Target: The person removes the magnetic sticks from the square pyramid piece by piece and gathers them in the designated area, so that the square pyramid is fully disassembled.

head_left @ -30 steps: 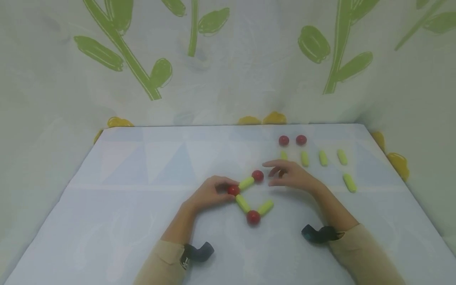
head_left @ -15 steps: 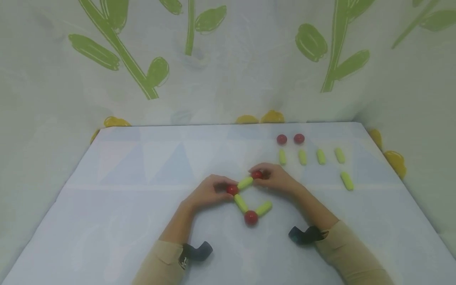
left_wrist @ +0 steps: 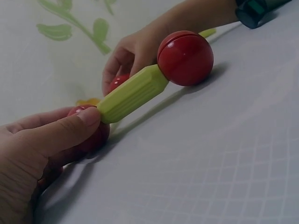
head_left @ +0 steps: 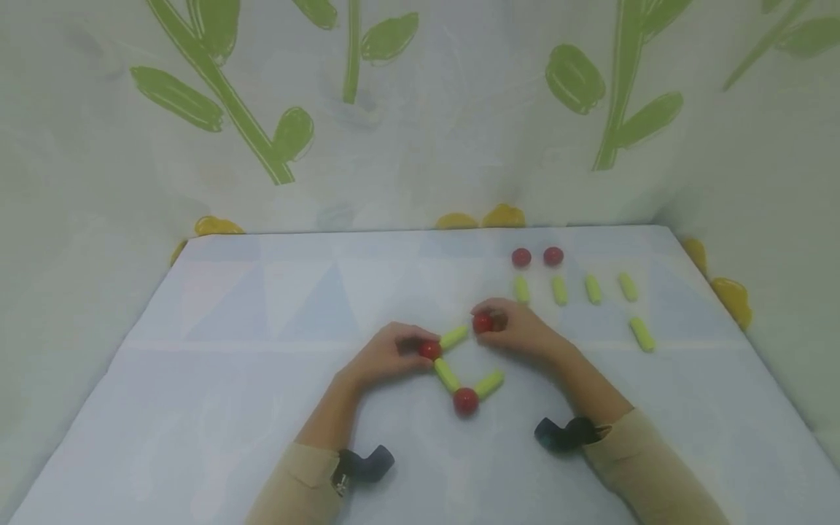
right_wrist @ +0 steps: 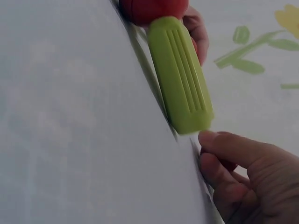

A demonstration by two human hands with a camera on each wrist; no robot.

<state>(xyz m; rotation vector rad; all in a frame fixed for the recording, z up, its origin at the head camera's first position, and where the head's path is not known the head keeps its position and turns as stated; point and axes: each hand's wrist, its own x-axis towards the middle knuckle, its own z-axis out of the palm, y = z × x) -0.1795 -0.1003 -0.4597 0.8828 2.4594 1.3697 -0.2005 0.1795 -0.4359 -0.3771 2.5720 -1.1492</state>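
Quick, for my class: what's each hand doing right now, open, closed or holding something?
Left hand: holding a red ball.
Right hand: holding another red ball.

This is a booth-like space, with leaf-patterned walls (head_left: 453, 146) on three sides of a pale tabletop (head_left: 210, 408).

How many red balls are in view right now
5. One red ball is in the left hand, another is in the right hand, one sits where two green sticks meet, and two lie side by side toward the back of the table.
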